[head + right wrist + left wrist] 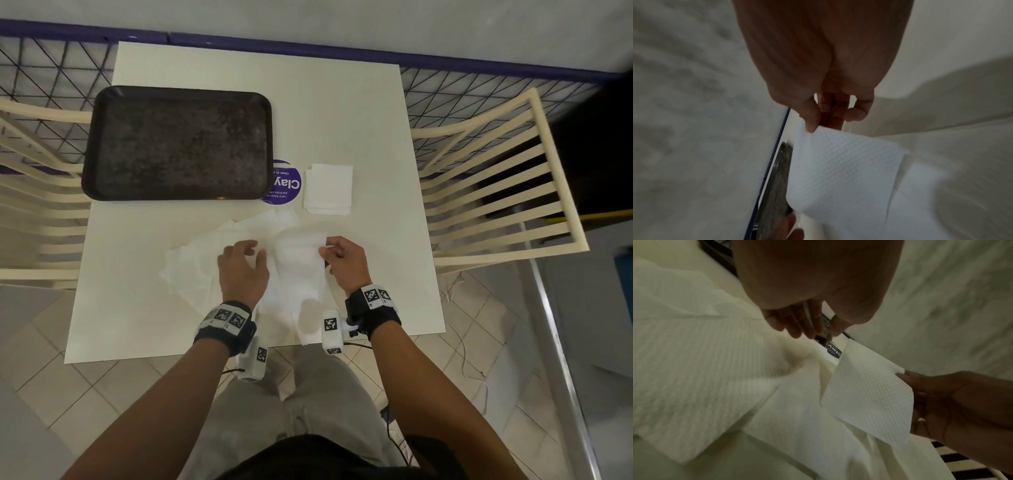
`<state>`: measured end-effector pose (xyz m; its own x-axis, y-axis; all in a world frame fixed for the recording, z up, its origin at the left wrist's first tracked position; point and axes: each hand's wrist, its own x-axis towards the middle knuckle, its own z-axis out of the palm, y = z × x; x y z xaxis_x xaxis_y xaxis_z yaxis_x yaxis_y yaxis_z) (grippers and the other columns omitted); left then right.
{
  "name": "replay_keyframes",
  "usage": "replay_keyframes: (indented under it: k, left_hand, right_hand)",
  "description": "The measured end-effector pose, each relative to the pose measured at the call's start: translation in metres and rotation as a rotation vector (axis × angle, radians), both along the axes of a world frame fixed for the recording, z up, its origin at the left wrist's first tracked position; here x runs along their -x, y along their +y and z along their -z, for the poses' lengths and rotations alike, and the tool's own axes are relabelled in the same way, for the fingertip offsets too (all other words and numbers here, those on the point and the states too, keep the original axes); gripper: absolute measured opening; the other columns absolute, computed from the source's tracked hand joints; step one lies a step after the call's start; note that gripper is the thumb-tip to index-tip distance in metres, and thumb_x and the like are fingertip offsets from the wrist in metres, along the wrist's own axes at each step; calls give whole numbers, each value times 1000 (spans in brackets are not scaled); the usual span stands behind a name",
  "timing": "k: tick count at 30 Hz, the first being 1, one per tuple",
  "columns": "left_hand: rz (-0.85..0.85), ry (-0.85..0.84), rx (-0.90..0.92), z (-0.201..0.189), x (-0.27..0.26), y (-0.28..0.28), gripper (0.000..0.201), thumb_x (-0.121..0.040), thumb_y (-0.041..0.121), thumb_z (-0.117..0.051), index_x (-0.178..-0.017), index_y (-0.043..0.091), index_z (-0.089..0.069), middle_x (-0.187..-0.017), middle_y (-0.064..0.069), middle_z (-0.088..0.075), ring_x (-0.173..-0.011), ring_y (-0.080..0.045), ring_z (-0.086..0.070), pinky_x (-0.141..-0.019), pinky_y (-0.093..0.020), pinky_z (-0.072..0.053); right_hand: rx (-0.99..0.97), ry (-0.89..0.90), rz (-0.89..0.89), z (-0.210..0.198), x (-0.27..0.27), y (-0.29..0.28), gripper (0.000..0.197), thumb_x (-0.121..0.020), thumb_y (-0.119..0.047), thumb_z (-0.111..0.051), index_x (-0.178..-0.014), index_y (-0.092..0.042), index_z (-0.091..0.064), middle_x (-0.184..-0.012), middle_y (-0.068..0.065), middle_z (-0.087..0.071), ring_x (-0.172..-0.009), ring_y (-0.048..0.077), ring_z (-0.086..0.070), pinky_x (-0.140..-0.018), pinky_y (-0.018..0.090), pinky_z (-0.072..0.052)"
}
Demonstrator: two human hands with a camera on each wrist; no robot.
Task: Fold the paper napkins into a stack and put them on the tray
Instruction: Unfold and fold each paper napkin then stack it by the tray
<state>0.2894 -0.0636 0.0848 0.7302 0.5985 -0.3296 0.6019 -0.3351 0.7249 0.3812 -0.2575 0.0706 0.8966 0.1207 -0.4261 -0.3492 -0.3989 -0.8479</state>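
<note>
A dark, empty tray (178, 144) lies at the far left of the white table (130, 308). To its right sits a small stack of folded white napkins (328, 189). Several loose unfolded napkins (202, 260) lie spread at the near middle. My right hand (329, 248) pinches the corner of one napkin (298, 263), which curls up off the table; the right wrist view shows thumb and forefinger (812, 125) on its edge (842, 175). My left hand (253, 251) hovers just left of that napkin, fingers (795, 327) loosely extended, holding nothing.
A purple round sticker (286, 186) is on the table between the tray and the folded stack. Cream slatted chairs stand on the right (496, 185) and on the left (34, 205). A wire mesh railing (51, 68) runs behind the table.
</note>
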Motion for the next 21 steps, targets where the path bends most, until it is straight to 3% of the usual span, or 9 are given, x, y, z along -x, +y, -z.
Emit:
replay_keyframes:
  k: [3, 6, 8, 12, 15, 18, 21]
  left_hand:
    - [97, -55, 156, -11, -8, -4, 33, -106, 40, -55, -126, 16, -68, -111, 2, -67, -102, -18, -61, -90, -30, -46]
    - [163, -40, 257, -7, -13, 0, 37, -103, 46, -58, -105, 11, -71, -92, -6, -72, -85, -27, -63, -85, -44, -55]
    - [119, -66, 292, -2, -13, 3, 28, -101, 40, -63, -99, 13, -71, -88, -6, -73, -78, -29, -65, -83, -49, -58]
    - [27, -150, 431, -2, -11, 4, 11, -101, 21, -66, -108, 15, -73, -83, -3, -74, -62, -19, -58, -68, -37, -53]
    - [-48, -171, 562, -4, -11, 5, 15, -100, 10, -64, -112, 11, -72, -90, -5, -75, -69, -22, -59, -63, -35, -51]
    - [-90, -175, 645, -4, -10, 6, 19, -96, 0, -55, -103, 5, -72, -98, -8, -73, -77, -27, -59, -63, -36, -50]
    - [-107, -166, 677, -5, -9, 7, 29, -94, -1, -48, -90, 8, -75, -99, -11, -71, -84, -30, -58, -67, -37, -50]
  right_hand:
    - [-70, 26, 0, -6, 0, 2, 14, -91, -11, -72, -104, -11, -71, -74, 3, -72, -63, 13, -62, -65, 29, -48]
    - [-125, 45, 7, -14, 1, 6, 17, -92, -7, -70, -108, -3, -70, -77, 7, -72, -61, 12, -62, -58, 24, -48]
    - [-138, 49, 4, -17, 1, 7, 16, -92, -6, -70, -107, -3, -70, -76, 6, -71, -60, 11, -61, -56, 24, -48]
    - [-149, 59, -12, -19, 1, 7, 13, -91, -2, -69, -103, -8, -70, -71, 2, -70, -60, 12, -60, -56, 25, -46]
    - [-135, 40, -71, -20, 2, 7, 15, -86, 5, -63, -92, -4, -73, -72, 8, -68, -62, 16, -58, -56, 27, -45]
    - [-115, 64, -76, -24, 3, 9, 29, -81, 10, -53, -79, -7, -76, -70, 8, -68, -64, 18, -58, -58, 28, -44]
    - [-162, 120, -27, -32, 5, 9, 35, -82, 7, -46, -82, -3, -79, -82, 5, -75, -69, 17, -58, -61, 27, -46]
